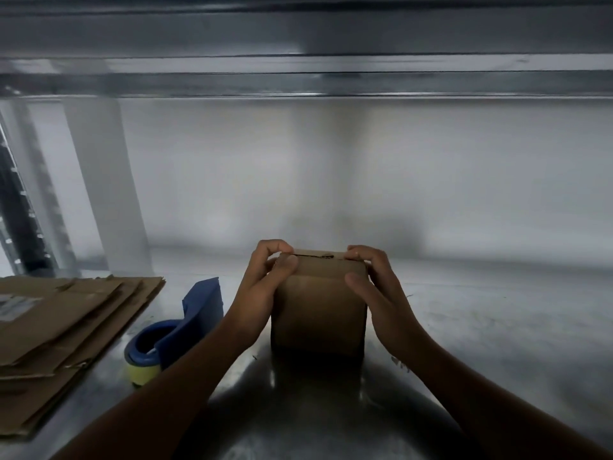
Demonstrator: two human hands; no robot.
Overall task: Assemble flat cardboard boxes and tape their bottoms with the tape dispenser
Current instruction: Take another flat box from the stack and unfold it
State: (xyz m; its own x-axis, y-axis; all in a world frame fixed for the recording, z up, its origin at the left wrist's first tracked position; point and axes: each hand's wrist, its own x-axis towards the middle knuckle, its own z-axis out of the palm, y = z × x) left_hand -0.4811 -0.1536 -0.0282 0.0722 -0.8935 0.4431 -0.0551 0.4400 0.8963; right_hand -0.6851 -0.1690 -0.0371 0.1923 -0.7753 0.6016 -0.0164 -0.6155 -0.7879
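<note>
A small brown cardboard box (320,310) stands upright on the metal table (481,327) in the middle of the head view. My left hand (265,283) grips its upper left corner, thumb on the near top flap and fingers curled over the far edge. My right hand (378,287) grips the upper right corner the same way. The top flaps are folded down, with a narrow gap at the far seam. A blue tape dispenser (179,330) with a yellowish roll lies on the table left of the box, untouched.
A stack of flat cardboard boxes (63,327) lies at the left edge of the table. A metal wall rises behind the box and a shelf (298,74) runs overhead. A slotted upright post (20,210) stands at the far left.
</note>
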